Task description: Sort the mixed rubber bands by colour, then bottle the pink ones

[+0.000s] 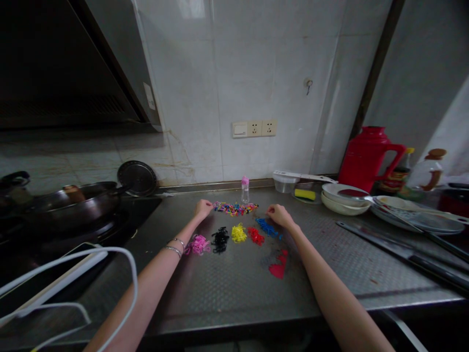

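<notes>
We judge the bands (235,210) light, elastic, best pinched singly; we cannot tell left hand (203,209) or right hand (279,215) grip state.

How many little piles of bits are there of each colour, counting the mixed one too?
Pink pile: 1
Black pile: 1
Yellow pile: 1
Red pile: 1
Blue pile: 1
Mixed-colour pile: 1
Total: 6 piles
</notes>
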A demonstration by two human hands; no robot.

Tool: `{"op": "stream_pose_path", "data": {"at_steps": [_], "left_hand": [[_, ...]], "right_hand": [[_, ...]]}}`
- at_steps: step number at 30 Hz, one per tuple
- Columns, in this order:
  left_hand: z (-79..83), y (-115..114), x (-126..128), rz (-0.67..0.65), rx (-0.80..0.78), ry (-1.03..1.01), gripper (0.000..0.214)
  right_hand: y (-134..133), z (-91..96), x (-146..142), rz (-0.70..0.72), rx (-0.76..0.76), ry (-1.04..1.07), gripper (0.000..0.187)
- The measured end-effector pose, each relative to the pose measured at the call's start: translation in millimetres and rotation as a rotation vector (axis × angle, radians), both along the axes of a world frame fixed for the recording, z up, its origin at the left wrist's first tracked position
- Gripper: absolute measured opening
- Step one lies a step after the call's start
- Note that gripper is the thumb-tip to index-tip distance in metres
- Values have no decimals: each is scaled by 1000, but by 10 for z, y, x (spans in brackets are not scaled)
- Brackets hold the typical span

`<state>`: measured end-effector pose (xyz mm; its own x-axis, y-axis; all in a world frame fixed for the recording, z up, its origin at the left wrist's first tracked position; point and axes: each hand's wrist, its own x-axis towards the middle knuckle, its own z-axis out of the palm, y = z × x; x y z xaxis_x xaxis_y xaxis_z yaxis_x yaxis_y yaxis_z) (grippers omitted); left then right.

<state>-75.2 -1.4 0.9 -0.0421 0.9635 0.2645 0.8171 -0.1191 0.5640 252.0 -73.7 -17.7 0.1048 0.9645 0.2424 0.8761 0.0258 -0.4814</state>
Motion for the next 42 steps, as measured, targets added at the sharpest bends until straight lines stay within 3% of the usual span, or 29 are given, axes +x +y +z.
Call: {"op": "stream_pose_path", "data": {"at_steps": [6,12,19,29,33,42], "left_hand": [[181,-154,-323,-110,-8,47,27],[267,-404,-610,-393,-220,129,20],[313,-607,-697,-585,-494,131,18],[534,-782,-767,-631,-690,196,22],[587,-815,-782,-585,-674,180,23],[596,-773,-663,-491,-345,59,28]], "right_hand": [[-14,8,-11,-6,-13,-2,19],[-4,-9,-6,-9,-11,-9,19],[0,-34,-5,-6,1,-11,18],[-13,3,-128,39,13,21,20],[13,9,-194,74,19,53,22],[137,87,-343,116,40,-5,29]]}}
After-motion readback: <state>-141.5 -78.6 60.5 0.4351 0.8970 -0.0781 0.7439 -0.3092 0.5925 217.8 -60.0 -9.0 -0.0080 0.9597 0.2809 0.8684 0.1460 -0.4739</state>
